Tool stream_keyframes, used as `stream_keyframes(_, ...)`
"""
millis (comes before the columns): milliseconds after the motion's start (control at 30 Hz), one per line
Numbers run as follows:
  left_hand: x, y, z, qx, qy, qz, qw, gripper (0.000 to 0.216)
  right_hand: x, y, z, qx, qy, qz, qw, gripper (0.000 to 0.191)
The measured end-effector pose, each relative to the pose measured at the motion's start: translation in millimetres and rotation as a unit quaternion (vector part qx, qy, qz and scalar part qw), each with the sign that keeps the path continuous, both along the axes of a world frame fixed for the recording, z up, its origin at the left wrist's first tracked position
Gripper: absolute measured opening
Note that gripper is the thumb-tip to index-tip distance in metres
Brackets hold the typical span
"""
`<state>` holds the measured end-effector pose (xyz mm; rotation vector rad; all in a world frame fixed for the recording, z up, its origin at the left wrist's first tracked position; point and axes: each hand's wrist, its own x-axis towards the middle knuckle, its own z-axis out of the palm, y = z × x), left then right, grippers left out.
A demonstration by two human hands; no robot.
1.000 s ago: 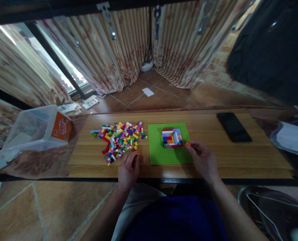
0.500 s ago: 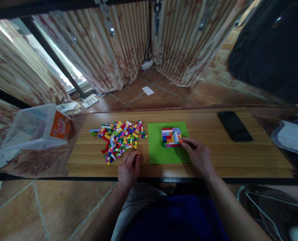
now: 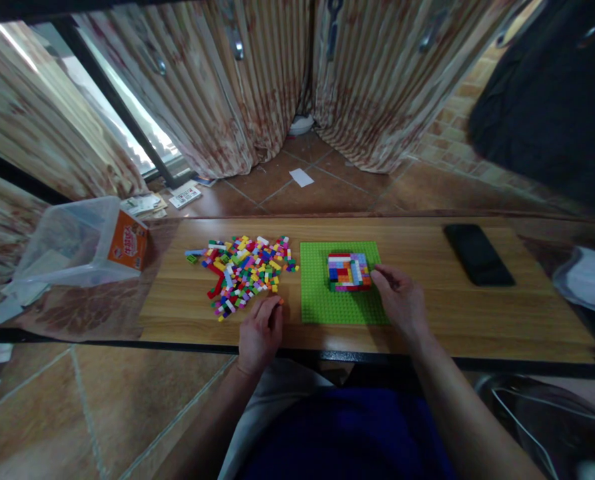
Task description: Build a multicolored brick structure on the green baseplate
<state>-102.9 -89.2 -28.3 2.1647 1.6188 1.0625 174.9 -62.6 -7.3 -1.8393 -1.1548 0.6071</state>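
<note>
A block of stacked coloured toy bricks sits on a green studded baseplate, with an orange brick at its right side. My right hand is just right of this block, over the baseplate's right edge. Its fingers are loosely bent and nothing shows between them. Near the front of the pile, my left hand is closed, pinching a small orange brick between thumb and fingers. The loose brick pile, in many colours, spreads just beyond that hand.
A black phone lies on the right of the wooden table. At the left stands a clear plastic box with an orange label. Curtains hang behind, and a dark chair-like shape is at the upper right.
My right hand has drawn back slightly to the right from the brick block. My left hand still holds the orange brick. The whole view has shifted a little.
</note>
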Motion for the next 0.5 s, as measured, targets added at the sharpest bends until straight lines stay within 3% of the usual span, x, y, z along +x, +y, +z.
stream_keyframes(167, -0.4, 0.2, -1.7, 0.006, 0.009, 0.002, 1.0, 0.018, -7.1, 6.8, 0.9, -0.046, -0.034, 0.013, 0.998, 0.051)
stream_keyframes(500, 0.8, -0.6, -0.3, -0.011, 0.0, 0.001, 1.0, 0.019, -0.5, 10.5, -5.1, -0.047, -0.028, 0.034, 0.998, 0.05)
